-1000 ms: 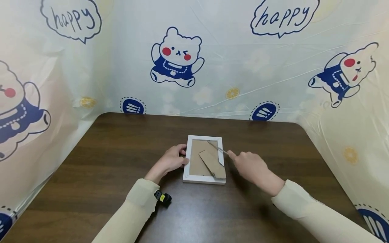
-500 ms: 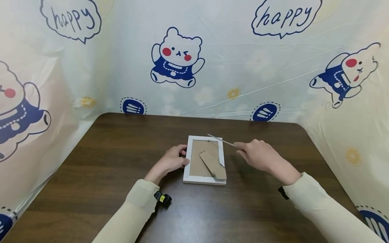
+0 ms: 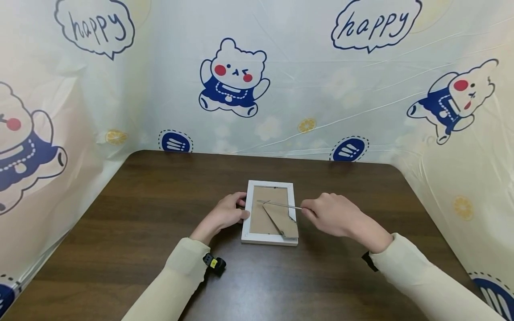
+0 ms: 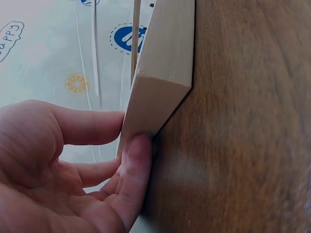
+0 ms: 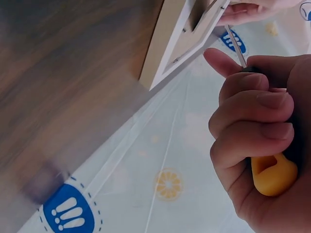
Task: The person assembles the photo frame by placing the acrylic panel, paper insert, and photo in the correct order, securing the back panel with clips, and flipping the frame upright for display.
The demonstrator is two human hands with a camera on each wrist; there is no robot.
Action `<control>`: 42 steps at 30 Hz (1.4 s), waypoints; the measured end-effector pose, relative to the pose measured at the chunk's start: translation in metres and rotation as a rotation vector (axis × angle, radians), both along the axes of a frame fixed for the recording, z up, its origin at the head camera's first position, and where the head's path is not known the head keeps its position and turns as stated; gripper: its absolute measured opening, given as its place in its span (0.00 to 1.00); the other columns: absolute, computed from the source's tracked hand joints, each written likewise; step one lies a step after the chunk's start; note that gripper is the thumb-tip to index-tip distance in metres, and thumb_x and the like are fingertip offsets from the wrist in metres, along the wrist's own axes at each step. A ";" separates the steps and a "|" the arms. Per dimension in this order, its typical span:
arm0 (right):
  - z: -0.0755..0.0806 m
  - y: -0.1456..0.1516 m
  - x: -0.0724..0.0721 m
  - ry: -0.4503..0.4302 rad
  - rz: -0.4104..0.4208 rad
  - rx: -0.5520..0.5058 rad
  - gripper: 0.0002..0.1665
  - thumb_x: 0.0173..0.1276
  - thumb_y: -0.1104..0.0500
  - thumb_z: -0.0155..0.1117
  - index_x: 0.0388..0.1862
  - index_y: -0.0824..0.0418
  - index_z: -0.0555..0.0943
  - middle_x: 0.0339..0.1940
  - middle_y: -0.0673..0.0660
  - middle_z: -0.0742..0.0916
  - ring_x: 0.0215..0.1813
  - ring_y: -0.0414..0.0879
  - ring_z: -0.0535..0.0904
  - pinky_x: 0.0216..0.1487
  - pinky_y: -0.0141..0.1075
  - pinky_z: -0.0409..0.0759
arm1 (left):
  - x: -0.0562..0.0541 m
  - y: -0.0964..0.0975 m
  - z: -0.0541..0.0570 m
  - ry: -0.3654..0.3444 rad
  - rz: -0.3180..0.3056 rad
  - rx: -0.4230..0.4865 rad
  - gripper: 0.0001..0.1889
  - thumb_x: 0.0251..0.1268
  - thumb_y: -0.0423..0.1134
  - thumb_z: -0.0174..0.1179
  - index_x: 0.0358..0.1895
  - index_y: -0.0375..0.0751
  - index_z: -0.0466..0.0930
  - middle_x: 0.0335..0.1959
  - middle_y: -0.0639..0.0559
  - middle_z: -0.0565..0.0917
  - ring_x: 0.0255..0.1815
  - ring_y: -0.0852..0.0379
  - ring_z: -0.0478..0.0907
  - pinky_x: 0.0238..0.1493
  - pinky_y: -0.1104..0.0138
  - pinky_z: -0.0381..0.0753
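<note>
on my feeds: left hand [image 3: 225,211] has hold of the white frame [image 3: 265,239] just to its right, thumb at the upper edge, fingers bent against the side wall. right hand [image 3: 333,215] is closed fully round the yellow handle [image 5: 276,180] of a tool; metal shaft [image 3: 282,205] points left from it, over the frame's brown backing [image 3: 259,220]. can't tell from here if the tip touches. flap [image 3: 284,220] sits left of right hand, slightly nearer me. table [image 3: 120,223] under both hands.
</note>
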State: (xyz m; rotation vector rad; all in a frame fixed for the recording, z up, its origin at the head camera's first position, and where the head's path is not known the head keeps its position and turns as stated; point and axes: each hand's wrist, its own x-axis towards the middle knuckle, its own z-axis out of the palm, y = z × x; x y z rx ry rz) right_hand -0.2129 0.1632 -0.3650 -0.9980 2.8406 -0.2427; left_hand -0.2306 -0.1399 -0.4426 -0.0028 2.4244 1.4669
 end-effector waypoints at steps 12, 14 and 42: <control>-0.007 -0.014 0.003 0.063 0.036 0.036 0.19 0.83 0.54 0.56 0.26 0.48 0.74 0.14 0.43 0.68 0.18 0.38 0.65 0.22 0.34 0.66 | -0.001 -0.001 -0.002 0.007 -0.006 -0.006 0.36 0.68 0.28 0.65 0.79 0.34 0.66 0.60 0.37 0.75 0.47 0.48 0.83 0.47 0.59 0.89; -0.009 -0.014 0.003 0.054 0.017 0.044 0.20 0.84 0.52 0.56 0.25 0.48 0.74 0.14 0.43 0.68 0.18 0.38 0.66 0.23 0.35 0.67 | -0.001 0.000 -0.002 0.007 -0.007 0.000 0.36 0.68 0.28 0.65 0.79 0.34 0.66 0.60 0.37 0.75 0.47 0.48 0.82 0.47 0.59 0.89; -0.017 -0.018 -0.004 -0.054 -0.034 0.076 0.25 0.85 0.50 0.55 0.22 0.50 0.75 0.14 0.46 0.68 0.19 0.40 0.67 0.25 0.35 0.68 | -0.003 -0.004 -0.001 0.016 -0.076 -0.024 0.39 0.68 0.29 0.63 0.83 0.50 0.66 0.60 0.37 0.74 0.43 0.49 0.82 0.45 0.61 0.87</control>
